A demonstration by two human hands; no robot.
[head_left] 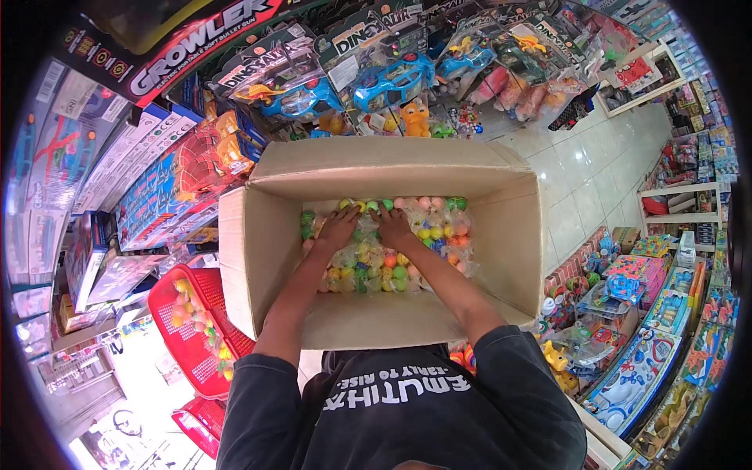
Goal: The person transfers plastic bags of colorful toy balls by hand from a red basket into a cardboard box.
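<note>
A large open cardboard box (392, 182) stands in front of my body. On its floor lies a layer of clear plastic bags (368, 254) filled with small balls in yellow, green, orange, pink and blue. My left hand (339, 227) reaches down to the far side of that layer, fingers spread over the bagged balls. Close beside it, my right hand (392, 225) rests on the same row with its fingers stretched forward. Both hands touch the bags; the undersides of the fingers are hidden.
A red plastic basket (188, 333) with more bagged balls is left of the box, and another red basket (200, 423) is below it. Blue toys in dinosaur packaging (392, 82) line the far side. Boxed toys (168, 188) are stacked left; packaged toys (638, 376) fill the right.
</note>
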